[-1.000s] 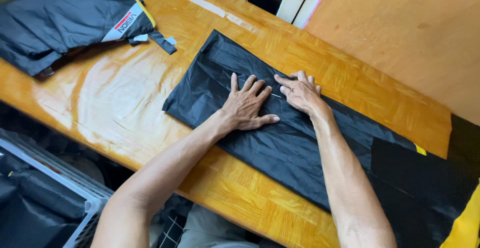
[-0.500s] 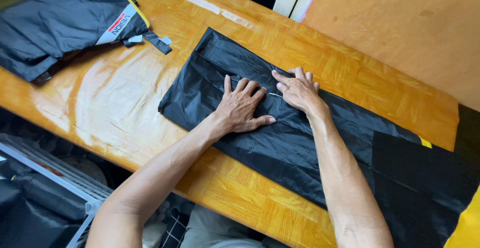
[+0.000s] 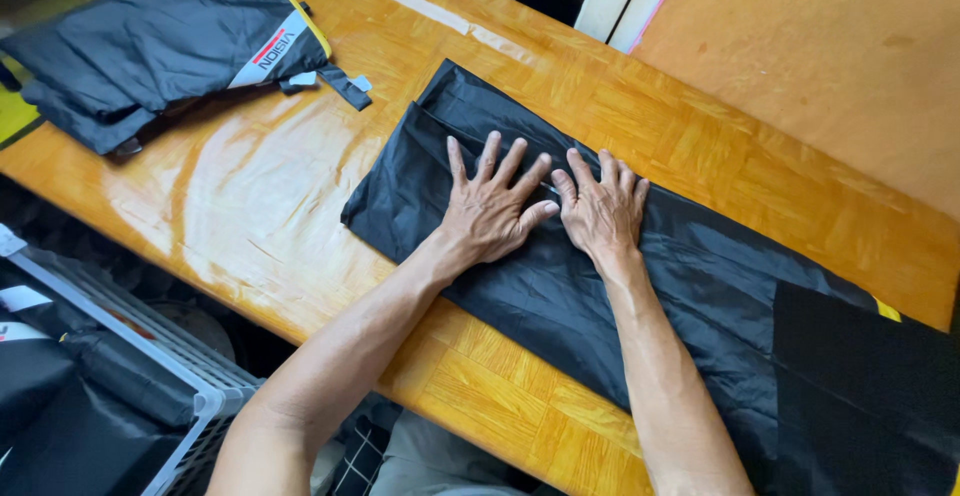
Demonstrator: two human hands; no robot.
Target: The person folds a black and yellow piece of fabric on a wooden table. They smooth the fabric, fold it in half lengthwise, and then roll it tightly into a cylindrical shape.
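Nearest to me, at the lower left below the table edge, I see a white wire rack [image 3: 150, 351] with dark fabric bundles [image 3: 70, 406] lying in it. Above that comes the near edge of the orange wooden table [image 3: 250, 226], its glossy parquet top catching a broad patch of light on the left. My two forearms reach up from the near side across that edge. Lying diagonally over the table, from the middle toward the near right corner, is a long folded black garment [image 3: 700, 286] of thin, slightly wrinkled cloth; a small yellow trim shows at its far right end. My left hand [image 3: 490, 206] lies flat on the garment near its left end, palm down, fingers spread wide, gripping nothing. My right hand [image 3: 603, 211] lies just beside it on the right, also flat and open with fingers extended, pressing on the same cloth; its index finger almost meets the left thumb, and I cannot tell whether they touch. Farther away, at the far left corner of the table and well apart from my hands, rests a second folded dark garment [image 3: 150, 51] with yellow piping, a grey and red band and loose straps. Beyond the table on the right lies an orange floor [image 3: 830, 56].
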